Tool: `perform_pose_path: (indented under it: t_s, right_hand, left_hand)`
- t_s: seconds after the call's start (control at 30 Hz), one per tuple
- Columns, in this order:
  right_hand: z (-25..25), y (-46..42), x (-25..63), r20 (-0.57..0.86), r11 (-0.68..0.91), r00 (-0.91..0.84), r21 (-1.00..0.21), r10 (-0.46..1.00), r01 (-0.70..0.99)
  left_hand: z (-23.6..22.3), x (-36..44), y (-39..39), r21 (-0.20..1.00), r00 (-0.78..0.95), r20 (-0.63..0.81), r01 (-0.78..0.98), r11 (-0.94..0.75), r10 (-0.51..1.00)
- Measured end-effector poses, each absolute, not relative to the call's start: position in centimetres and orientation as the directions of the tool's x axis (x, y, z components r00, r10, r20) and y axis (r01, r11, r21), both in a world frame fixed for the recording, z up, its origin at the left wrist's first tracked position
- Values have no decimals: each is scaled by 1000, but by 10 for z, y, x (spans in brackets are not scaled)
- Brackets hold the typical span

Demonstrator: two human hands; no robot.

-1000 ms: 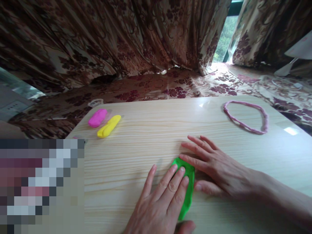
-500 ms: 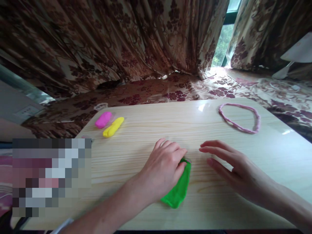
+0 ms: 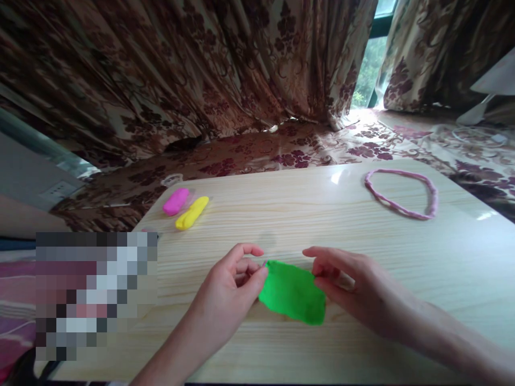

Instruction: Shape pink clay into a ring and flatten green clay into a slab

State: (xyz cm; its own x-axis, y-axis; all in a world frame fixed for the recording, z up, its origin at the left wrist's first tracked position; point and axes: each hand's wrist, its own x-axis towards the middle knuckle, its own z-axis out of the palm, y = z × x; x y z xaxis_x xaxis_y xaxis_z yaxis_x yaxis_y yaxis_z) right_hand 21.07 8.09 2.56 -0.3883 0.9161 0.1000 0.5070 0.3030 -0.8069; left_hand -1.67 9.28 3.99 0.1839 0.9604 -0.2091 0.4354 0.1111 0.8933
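A flattened sheet of green modelling clay is held up just above the table, roughly oblong with uneven edges. My left hand pinches its upper left corner between thumb and fingers. At the upper right edge, my right hand grips the clay with thumb and bent fingers, its index finger stretched out. Farther off on the left lie a lump of pink clay and a folded strip of yellow clay. A twisted pale pink loop rests at the back right.
The wood-grain table ends at a ledge with flowered cloth behind it. Patterned curtains hang at the back. A white lamp stands on the right; a blurred-out patch covers the lower left.
The green clay was pressed flat under my left hand, then its edge was lifted. Now it is raised and turned sideways, and my right hand has come in to grip it too.
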Motion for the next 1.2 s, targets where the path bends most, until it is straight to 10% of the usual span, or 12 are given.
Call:
perform_pose_path:
  t_s: [0.2,0.37,0.47,1.2]
  right_hand:
    - [42,100,201,102,475,-577,-691,811,545]
    - [51,108,197,114,625,-719,-599,685,500]
    - [47,114,195,45,671,-782,-545,622,503]
    - [36,130,183,89,764,-853,-500,515,409]
  left_hand:
    - [37,-38,75,455,286,223,815,-359,932]
    - [14,-34,51,153,561,585,633,-759,586]
    - [-2,-28,46,13,682,542,578,-816,492]
    - [7,-31,51,-21,744,436,571,-820,507]
